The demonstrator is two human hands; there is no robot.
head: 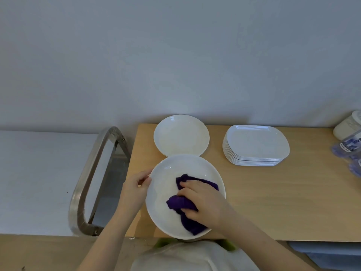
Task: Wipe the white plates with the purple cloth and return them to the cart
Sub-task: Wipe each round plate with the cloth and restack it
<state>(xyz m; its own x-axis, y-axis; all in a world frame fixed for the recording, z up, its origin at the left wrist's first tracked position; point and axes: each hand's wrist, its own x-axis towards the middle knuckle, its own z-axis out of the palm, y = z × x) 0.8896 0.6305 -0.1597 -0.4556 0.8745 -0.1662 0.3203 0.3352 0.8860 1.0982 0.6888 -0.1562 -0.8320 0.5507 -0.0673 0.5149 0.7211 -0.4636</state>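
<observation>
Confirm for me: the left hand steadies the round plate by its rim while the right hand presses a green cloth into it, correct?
Not quite: the head view shows the cloth is purple, not green. The left hand does steady the round plate by its rim while the right hand presses the cloth into it.

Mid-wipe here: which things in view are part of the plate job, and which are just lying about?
Part of the job:
- round plate, gripped at its rim by the left hand
- purple cloth, pressed onto it by the right hand
- round plates behind
- stack of oblong plates
- cart handle

Lying about:
- white container
- clear blue-labelled packets
</observation>
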